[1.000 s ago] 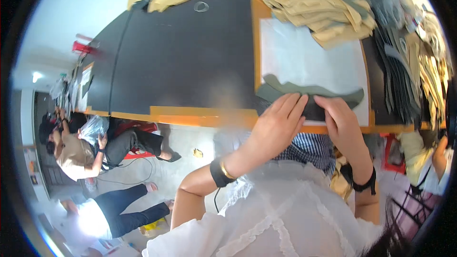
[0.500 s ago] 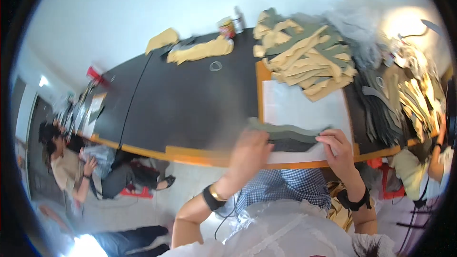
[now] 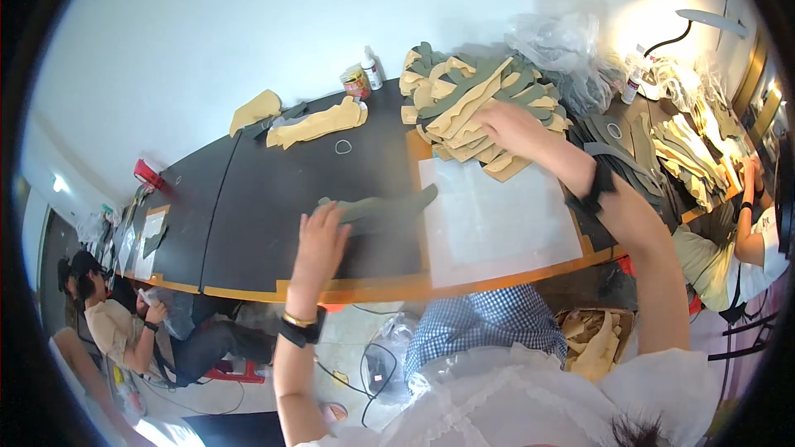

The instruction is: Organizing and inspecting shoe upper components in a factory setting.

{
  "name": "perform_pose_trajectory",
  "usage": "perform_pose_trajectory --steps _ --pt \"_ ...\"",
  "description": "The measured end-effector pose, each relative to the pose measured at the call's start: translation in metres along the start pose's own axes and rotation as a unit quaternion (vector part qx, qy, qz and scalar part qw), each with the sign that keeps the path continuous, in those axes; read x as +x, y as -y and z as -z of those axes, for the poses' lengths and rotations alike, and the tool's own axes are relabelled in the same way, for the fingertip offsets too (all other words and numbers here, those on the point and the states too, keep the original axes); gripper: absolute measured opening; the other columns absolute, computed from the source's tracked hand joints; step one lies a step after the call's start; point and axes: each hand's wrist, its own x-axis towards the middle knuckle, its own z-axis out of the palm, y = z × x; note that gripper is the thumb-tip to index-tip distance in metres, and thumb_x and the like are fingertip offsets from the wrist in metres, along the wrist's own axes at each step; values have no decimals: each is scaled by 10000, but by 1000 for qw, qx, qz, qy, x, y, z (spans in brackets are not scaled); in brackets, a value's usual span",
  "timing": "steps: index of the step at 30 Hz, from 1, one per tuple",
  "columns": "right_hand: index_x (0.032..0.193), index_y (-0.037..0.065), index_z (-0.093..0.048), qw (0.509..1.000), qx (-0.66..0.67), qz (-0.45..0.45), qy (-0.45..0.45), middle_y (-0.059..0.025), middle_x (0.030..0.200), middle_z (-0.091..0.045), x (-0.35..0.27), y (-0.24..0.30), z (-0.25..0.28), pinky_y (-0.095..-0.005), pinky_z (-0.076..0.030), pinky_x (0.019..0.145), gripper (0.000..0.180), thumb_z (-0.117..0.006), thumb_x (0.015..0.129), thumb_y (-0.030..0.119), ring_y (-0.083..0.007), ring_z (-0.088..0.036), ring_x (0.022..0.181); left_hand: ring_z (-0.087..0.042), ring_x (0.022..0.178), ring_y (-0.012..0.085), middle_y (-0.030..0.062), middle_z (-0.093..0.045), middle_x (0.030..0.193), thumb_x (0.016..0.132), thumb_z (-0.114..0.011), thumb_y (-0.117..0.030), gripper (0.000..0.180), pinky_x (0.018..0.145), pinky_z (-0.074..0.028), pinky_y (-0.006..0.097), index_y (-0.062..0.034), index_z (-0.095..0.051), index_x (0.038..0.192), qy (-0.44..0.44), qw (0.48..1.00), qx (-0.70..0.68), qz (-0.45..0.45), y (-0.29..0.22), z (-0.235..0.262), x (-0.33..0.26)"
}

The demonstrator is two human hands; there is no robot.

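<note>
The left hand [image 3: 321, 240] and green piece [image 3: 377, 209] have shifted left, the right hand [image 3: 503, 126] to the pile [image 3: 454, 99].

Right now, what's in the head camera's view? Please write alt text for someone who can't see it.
A person's left hand is at the left end of a dark green piece on a black table, while the right hand is at a heap of tan and green pieces. A white sheet lies in front of the heap.

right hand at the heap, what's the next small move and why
Probably close the right hand on a long tan piece: it lies atop the heap beside that hand, while the left hand is away at the green piece.
</note>
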Motion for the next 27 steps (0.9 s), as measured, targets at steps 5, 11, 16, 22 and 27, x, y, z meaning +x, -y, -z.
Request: perform_pose_trajectory --steps 5,11,16,22,27 --pt "929 43 -693 902 -261 191 -287 -86 909 -700 75 -40 -55 -423 -518 794 162 -604 805 98 -285 -652 982 -536 1189 338 123 -567 1284 881 -652 -118 302 1092 -310 565 -87 -615 1179 -25 991 -102 -86 -75 16 -29" --pt "733 81 -699 949 -294 102 -44 -89 738 -684 85 -40 -50 -408 -535 637 113 -598 783 74 -270 -690 737 -555 1174 300 102 -571 1284 861 -665 -89 283 1108 -285 566 -105 -645 1143 -7 988 -146 -42 -92 10 -73" --pt "683 72 -670 931 -296 123 -174 -94 720 -669 52 -10 6 -393 -514 554 83 -613 744 69 -271 -675 685 -577 1141 296 101 -589 1259 853 -657 -53 272 1110 -271 569 -99 -657 1121 -6 987 -155 -33 -87 11 -69" --pt "733 26 -655 959 -252 115 -55 -85 688 -635 -99 107 18 -365 -508 517 84 -662 673 84 -222 -665 652 -620 1087 328 164 -625 1186 849 -646 -8 201 875 -510 348 -13 -663 1050 -44 966 -255 -19 -96 16 -46" --pt "779 -5 -638 972 -220 86 11 -55 758 -569 -168 117 -45 -294 -528 529 156 -672 637 48 -174 -626 698 -646 919 286 167 -655 1032 855 -651 -30 157 778 -508 335 14 -653 1005 104 949 -284 -90 -107 -4 2"
